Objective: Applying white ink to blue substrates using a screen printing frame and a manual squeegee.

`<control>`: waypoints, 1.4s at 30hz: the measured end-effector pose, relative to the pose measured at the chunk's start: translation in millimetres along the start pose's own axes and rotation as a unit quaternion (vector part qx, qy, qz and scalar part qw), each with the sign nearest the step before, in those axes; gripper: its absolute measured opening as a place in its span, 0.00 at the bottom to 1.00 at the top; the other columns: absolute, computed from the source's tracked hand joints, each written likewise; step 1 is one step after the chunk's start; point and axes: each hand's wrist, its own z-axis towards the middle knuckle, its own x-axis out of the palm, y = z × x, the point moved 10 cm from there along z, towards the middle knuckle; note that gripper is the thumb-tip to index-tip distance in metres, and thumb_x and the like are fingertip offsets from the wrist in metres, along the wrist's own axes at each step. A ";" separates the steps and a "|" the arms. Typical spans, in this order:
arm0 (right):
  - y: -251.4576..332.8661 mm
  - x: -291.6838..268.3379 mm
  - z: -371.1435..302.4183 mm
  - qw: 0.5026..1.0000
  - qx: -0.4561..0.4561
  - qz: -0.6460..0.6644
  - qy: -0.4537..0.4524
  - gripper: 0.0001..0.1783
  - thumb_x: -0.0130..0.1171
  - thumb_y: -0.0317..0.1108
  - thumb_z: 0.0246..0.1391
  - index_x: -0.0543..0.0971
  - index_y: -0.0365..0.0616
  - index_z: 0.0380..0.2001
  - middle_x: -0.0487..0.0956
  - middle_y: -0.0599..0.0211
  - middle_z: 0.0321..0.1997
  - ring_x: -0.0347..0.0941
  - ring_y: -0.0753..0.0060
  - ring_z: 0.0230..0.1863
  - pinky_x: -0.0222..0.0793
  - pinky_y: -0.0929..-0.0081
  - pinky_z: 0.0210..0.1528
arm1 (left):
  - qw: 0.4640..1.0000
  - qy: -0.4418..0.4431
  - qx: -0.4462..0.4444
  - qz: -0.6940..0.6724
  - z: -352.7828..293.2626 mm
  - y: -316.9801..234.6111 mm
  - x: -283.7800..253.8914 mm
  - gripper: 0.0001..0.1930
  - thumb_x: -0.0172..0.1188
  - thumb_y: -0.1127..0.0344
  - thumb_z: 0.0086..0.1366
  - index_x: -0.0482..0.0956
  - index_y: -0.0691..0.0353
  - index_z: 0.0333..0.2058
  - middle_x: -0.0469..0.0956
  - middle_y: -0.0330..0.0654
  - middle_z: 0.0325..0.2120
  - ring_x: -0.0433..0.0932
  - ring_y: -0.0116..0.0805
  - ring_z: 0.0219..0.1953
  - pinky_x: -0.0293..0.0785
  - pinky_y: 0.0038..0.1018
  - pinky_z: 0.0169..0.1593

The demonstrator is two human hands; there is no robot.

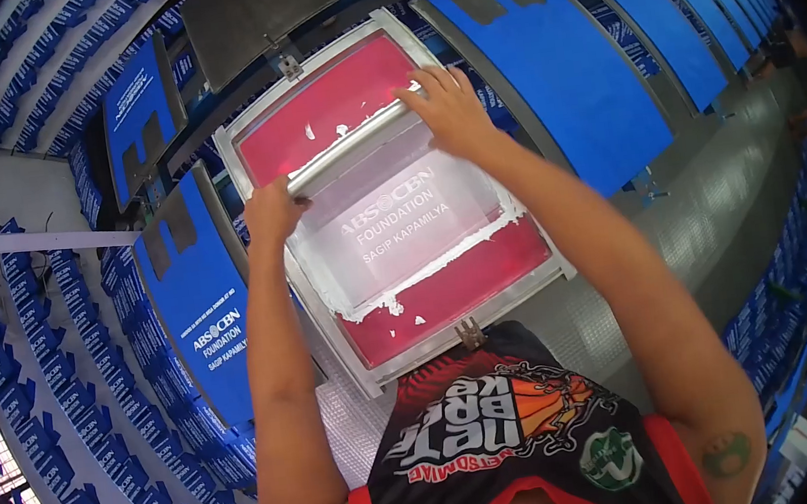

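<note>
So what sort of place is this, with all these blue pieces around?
Most likely a screen-printing workshop: a squeegee spans a framed printing screen, flat blue bag-shaped panels lie on either side, some bearing white print, and rows of blue pieces fill the left.

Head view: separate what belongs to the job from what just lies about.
In the job:
long silvery bar in left hand and right hand
rectangular silver-framed pink-and-white screen under it
white paste on the screen

Apparently just nearby, untouched:
large flat blue panel, right
dark grey flat board beyond the screen
rows of blue printed pieces, left
</note>
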 end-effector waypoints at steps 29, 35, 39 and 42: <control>-25.7 95.7 53.4 0.964 -0.011 0.028 0.263 0.10 0.58 0.27 0.40 0.80 0.46 0.30 0.81 0.55 0.28 0.80 0.54 0.33 0.74 0.56 0.32 | 0.998 -0.031 0.041 0.032 19.8 2.4 -8.5 0.15 0.69 0.58 0.46 0.80 0.55 0.33 0.81 0.49 0.28 0.81 0.49 0.33 0.76 0.41 0.36; -16.1 16.0 2.1 0.993 0.050 0.099 -0.041 0.26 0.70 0.46 0.39 0.77 0.46 0.40 0.77 0.54 0.43 0.72 0.54 0.48 0.67 0.61 0.50 | 0.995 -0.042 0.046 0.079 40.5 -65.9 0.4 0.21 0.71 0.56 0.44 0.82 0.58 0.37 0.82 0.48 0.33 0.81 0.51 0.37 0.76 0.45 0.43; 40.8 35.9 -189.5 0.717 0.312 0.466 0.414 0.23 0.63 0.51 0.51 0.81 0.38 0.28 0.81 0.61 0.26 0.76 0.69 0.29 0.71 0.70 0.35 | 0.991 0.006 0.108 -0.079 57.1 -63.3 -17.5 0.23 0.73 0.58 0.41 0.82 0.60 0.38 0.81 0.51 0.36 0.80 0.49 0.38 0.74 0.41 0.43; 97.1 51.1 -340.7 0.626 0.291 0.458 0.560 0.34 0.56 0.64 0.51 0.83 0.37 0.32 0.82 0.59 0.33 0.77 0.66 0.35 0.71 0.70 0.44 | 0.980 0.015 0.150 -0.130 77.8 -62.9 -34.5 0.23 0.73 0.58 0.41 0.82 0.59 0.38 0.81 0.52 0.35 0.80 0.49 0.37 0.74 0.38 0.42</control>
